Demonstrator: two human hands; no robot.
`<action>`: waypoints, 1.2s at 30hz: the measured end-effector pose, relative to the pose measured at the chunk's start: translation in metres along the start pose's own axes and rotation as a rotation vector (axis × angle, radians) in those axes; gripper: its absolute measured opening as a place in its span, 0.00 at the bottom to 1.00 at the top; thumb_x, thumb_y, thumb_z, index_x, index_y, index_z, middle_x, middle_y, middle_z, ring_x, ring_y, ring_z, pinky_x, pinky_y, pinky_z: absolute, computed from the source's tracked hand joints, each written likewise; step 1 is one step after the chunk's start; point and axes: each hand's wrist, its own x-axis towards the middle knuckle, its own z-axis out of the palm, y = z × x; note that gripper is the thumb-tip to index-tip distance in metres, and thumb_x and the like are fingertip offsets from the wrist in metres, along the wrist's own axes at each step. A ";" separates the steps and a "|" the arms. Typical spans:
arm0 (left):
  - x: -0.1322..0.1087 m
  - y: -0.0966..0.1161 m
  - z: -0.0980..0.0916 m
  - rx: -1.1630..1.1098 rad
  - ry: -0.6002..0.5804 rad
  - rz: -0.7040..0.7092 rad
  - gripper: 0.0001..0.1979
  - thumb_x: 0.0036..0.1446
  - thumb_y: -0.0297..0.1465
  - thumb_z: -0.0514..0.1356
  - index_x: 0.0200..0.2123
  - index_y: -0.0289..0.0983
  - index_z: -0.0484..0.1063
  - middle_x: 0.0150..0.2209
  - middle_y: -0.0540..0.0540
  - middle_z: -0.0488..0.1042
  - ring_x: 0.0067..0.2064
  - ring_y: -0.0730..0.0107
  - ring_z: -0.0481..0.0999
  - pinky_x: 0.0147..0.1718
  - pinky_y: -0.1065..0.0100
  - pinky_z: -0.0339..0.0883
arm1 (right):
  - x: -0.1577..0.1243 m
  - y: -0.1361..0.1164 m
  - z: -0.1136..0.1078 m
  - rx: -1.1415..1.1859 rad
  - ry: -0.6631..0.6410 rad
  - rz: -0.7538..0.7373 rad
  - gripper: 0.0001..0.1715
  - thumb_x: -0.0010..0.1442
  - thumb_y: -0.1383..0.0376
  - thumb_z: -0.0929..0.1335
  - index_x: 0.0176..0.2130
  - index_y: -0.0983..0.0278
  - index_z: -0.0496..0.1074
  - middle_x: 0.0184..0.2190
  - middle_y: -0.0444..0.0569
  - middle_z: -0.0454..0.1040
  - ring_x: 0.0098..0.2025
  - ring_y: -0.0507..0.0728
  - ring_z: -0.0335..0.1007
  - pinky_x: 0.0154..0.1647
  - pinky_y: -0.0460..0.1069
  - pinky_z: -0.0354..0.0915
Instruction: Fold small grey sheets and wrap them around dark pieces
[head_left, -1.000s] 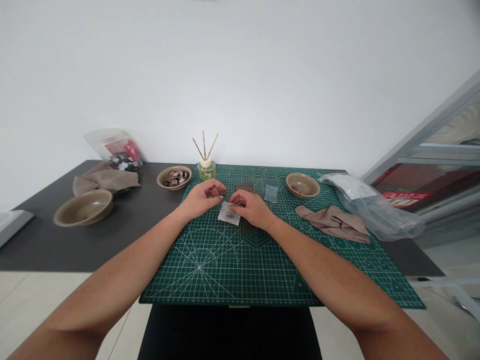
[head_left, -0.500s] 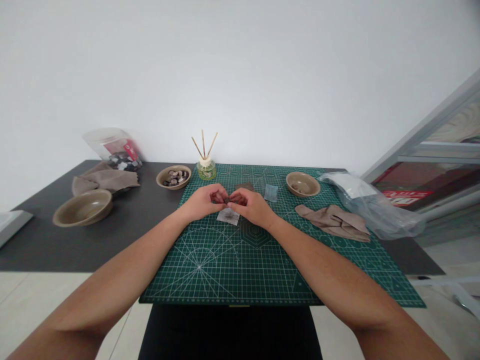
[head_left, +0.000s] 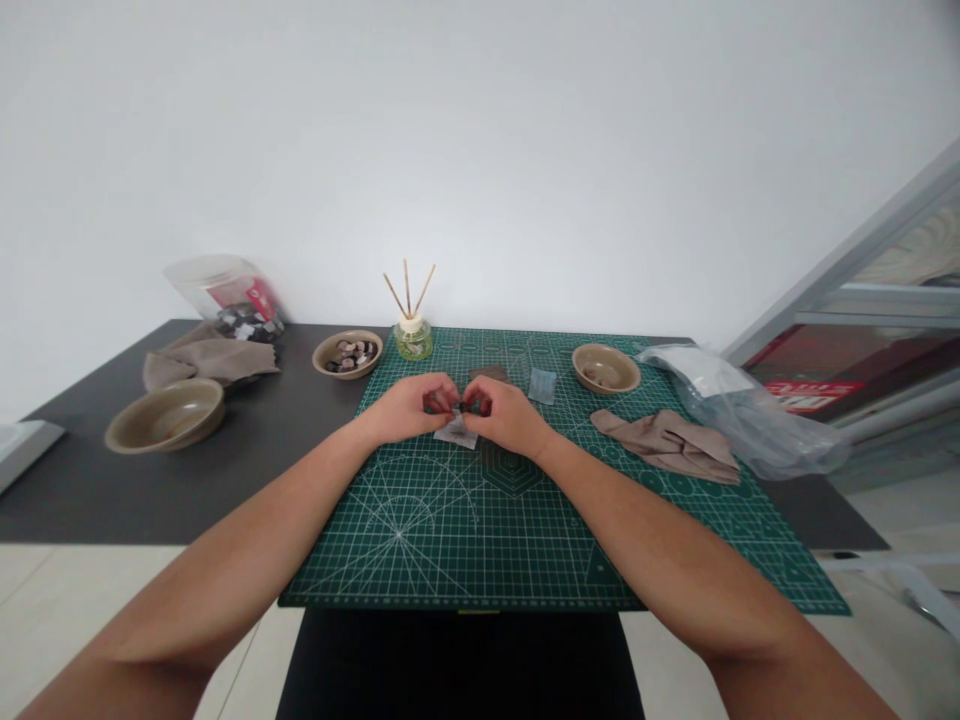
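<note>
My left hand (head_left: 420, 407) and my right hand (head_left: 501, 412) meet over the middle of the green cutting mat (head_left: 517, 560), fingers curled and thumbs pressed in. Between their fingertips is something small and dark that I cannot make out. Just below them a whitish square with grey markings (head_left: 455, 434) lies on the mat, partly covered by the fingers. Behind my right hand lies a flat brown piece (head_left: 489, 372). A pale blue square packet (head_left: 542, 386) is a little farther right.
Small dark and pale pieces fill a brown bowl (head_left: 324, 360); another bowl (head_left: 628, 374) holds a few bits. At left are a larger bowl (head_left: 124, 433), a cloth (head_left: 214, 362) and a tipped clear jar (head_left: 196, 275). A reed diffuser (head_left: 413, 340), crumpled cloth (head_left: 675, 447) and plastic bag (head_left: 765, 430) stand around.
My fingertips have shifted slightly around the small dark thing, and the fingers curl into rounder loops. The bowls, cloths and packet have stayed put.
</note>
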 end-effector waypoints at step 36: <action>0.001 0.008 -0.009 0.680 -0.150 -0.075 0.15 0.58 0.43 0.68 0.44 0.42 0.82 0.50 0.43 0.75 0.55 0.49 0.68 0.51 0.53 0.55 | 0.000 -0.003 -0.004 -0.406 -0.173 -0.164 0.06 0.64 0.63 0.74 0.38 0.65 0.79 0.38 0.50 0.77 0.44 0.57 0.70 0.48 0.51 0.61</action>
